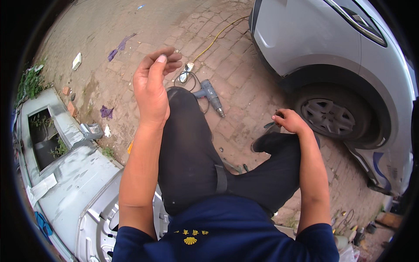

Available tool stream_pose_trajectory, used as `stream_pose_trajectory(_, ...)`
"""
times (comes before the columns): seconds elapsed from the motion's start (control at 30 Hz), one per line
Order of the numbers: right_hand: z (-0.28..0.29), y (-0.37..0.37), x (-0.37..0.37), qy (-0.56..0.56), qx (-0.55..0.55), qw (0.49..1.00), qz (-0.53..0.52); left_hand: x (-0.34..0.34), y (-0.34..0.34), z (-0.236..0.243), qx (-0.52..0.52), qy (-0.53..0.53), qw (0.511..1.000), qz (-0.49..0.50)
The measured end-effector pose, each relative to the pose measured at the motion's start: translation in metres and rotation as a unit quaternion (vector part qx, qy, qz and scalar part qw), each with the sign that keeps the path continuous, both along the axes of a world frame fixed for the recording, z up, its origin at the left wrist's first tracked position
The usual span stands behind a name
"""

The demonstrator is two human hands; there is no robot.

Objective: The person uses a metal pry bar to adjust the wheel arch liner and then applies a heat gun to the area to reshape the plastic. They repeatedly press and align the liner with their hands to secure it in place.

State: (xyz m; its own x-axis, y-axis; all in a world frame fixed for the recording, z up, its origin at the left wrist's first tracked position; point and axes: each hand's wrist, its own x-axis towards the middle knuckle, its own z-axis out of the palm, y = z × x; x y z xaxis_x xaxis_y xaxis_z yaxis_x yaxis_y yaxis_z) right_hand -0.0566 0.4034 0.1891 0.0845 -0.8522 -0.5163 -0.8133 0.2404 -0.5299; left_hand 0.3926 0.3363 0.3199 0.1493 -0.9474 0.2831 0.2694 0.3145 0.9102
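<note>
My left hand (152,89) is raised above my left knee, its thumb bent against the curled fingers. Whatever may be pinched there is too small to name. Over my right knee, my right hand (289,120) is closed, thumb against forefinger. A thin dark-green piece (269,125) shows by its fingertips, but its kind and whether it is held are unclear. On the brick ground past my left knee lies a grey-blue heat gun (211,95), nozzle pointing toward my right foot. Beside it is a white power strip (186,73) with a dark cord.
A silver car (314,39) with a dark wheel (328,116) stands close on my right. A yellow cable (217,37) runs off to the far side. Detached grey car panels (87,174) lie at my left. A grey bottle (91,131) and purple rags (106,112) are nearby.
</note>
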Motion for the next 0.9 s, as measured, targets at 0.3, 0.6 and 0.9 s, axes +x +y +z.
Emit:
stream_pose_trajectory(0.3,-0.024,-0.065,0.049,0.076,0.075,0.992,0.064,-0.050,-0.161,-0.046,0.039,0.132,0.990,-0.024)
stream_pose_trajectory(0.6,-0.035,-0.165,0.076,0.397,0.035,0.868,0.297,-0.049,-0.186,-0.222,0.334,0.438,0.795,0.254)
stream_pose_trajectory(0.9,-0.056,-0.284,0.067,0.700,0.086,0.505,0.498,-0.059,-0.191,-0.322,0.477,0.422,0.731,0.247)
